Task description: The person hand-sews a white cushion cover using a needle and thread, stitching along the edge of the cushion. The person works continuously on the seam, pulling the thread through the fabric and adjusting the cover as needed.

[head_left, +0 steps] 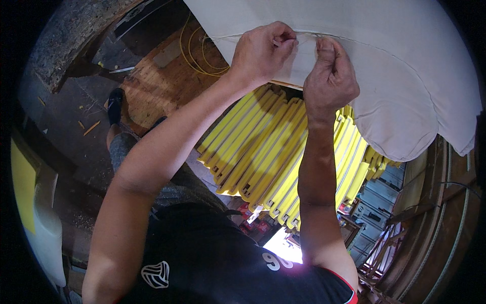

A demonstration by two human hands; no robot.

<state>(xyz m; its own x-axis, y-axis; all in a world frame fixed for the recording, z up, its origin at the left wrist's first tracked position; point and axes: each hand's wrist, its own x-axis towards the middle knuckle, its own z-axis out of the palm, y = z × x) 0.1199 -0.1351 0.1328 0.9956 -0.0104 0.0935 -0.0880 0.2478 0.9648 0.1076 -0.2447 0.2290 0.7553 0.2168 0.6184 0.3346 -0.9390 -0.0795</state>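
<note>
A cream fabric-covered padded piece [395,66] with a long curved seam and a rounded lower lobe fills the top right. My left hand [266,53] is closed in a pinch at the seam, on what looks like a fine thread. My right hand [331,76] is closed just to the right of it, thumb and fingertips pressed together at the same seam, with the thin thread between the two hands. Whether a needle is in either pinch is too small to tell.
Several yellow slatted panels [258,152] are stacked below. At left are a plywood board [147,91], a coiled yellow cable [195,61], a rough worn surface [66,40] and offcuts on the floor. Wooden framing [430,213] lines the lower right.
</note>
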